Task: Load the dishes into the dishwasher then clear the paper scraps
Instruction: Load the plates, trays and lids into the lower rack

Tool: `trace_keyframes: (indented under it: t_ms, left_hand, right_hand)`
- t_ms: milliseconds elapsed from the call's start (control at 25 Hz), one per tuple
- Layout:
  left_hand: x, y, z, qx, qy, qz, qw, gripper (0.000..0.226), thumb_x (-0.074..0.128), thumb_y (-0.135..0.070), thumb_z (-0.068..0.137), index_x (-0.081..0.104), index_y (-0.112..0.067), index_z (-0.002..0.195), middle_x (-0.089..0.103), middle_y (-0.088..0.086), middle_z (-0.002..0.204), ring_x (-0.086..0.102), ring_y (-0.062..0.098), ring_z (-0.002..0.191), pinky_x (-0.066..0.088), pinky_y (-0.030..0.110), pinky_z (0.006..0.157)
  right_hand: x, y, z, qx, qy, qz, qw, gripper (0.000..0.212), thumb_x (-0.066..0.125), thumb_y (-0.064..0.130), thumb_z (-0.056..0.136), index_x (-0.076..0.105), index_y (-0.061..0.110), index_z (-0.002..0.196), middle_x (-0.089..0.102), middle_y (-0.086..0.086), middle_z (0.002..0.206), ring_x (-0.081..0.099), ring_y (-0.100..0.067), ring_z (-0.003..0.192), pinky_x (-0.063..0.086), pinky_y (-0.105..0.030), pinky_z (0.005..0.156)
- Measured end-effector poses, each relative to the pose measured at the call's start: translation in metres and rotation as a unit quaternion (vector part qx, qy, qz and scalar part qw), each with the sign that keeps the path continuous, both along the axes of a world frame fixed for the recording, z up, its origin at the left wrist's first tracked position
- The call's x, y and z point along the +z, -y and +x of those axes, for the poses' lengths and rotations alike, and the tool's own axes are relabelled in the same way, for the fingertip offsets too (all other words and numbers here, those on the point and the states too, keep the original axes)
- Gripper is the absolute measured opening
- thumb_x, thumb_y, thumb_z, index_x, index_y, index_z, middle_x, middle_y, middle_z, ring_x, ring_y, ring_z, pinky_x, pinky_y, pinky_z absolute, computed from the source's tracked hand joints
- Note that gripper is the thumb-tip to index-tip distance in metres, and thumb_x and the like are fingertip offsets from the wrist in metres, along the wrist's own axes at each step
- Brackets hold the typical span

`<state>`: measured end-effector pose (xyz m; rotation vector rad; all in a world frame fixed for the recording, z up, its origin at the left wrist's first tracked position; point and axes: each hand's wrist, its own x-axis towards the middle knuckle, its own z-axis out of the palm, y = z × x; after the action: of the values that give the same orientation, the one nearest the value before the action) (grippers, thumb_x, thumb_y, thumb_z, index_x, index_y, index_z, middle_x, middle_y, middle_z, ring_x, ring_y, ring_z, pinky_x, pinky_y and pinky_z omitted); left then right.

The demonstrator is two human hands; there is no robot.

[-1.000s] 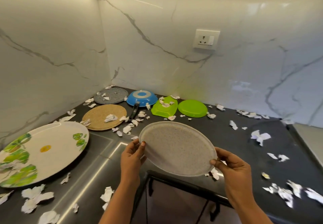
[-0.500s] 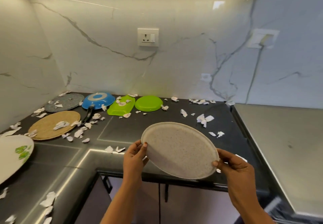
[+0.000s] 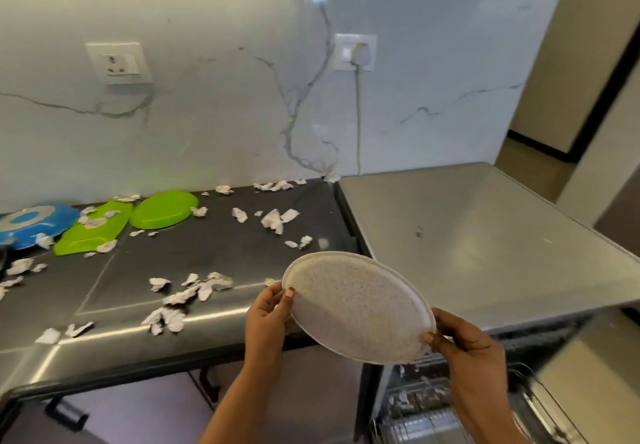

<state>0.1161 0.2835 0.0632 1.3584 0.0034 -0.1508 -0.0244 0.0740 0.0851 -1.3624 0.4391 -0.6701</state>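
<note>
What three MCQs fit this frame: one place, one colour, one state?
1. Where is the speckled plate? A) in a sink B) held in the air C) on a shelf
2. Colour of the round plate by the wall? A) green B) red C) black
3. The left hand and right hand are? A) hanging idle B) holding a cup C) gripping the speckled plate's rim
Key: 1B, it hangs between the hands; 2A, bright green on the dark counter; 3C, fingers pinch opposite edges.

plate (image 3: 356,308) above dishwasher rack (image 3: 415,419), right | paper scraps (image 3: 194,291) on counter (image 3: 214,246), left | dishes (image 3: 162,210) behind
</note>
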Motion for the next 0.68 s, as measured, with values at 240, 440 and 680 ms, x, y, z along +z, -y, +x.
trace_keyframes:
  t_ms: [240,440,680]
  left_hand:
    - [-0.005,0.085,-0.028,-0.111,-0.017,0.014,0.994,0.021,0.055,-0.013,0.093,0.063,-0.004,0.111,0.069,0.012,0.097,0.064,0.027,0.091,0.054,0.043,0.083]
    - [-0.019,0.143,-0.050,-0.191,-0.054,0.033,0.980,0.024,0.058,-0.012,0.091,0.062,-0.005,0.114,0.069,0.012,0.106,0.065,0.027,0.099,0.053,0.042,0.089]
    - [-0.058,0.202,-0.071,-0.289,-0.084,0.090,0.950,0.014,0.059,-0.008,0.090,0.066,-0.013,0.101,0.069,0.010,0.103,0.066,0.024,0.096,0.054,0.037,0.082]
  right_hand:
    - [-0.017,0.049,-0.063,-0.137,-0.001,0.044,0.990,0.064,0.057,-0.026,0.069,0.075,0.036,0.068,0.073,0.013,0.074,0.067,0.000,0.073,0.053,-0.011,0.064]
    - [-0.043,0.074,-0.115,-0.242,-0.030,0.063,0.968,0.054,0.062,-0.020,0.070,0.076,0.033,0.072,0.074,0.009,0.082,0.065,-0.016,0.092,0.056,-0.022,0.079]
    - [-0.089,0.083,-0.163,-0.362,-0.085,0.134,0.919,0.042,0.064,-0.017,0.071,0.077,0.023,0.077,0.074,0.002,0.086,0.065,-0.025,0.098,0.054,-0.036,0.088]
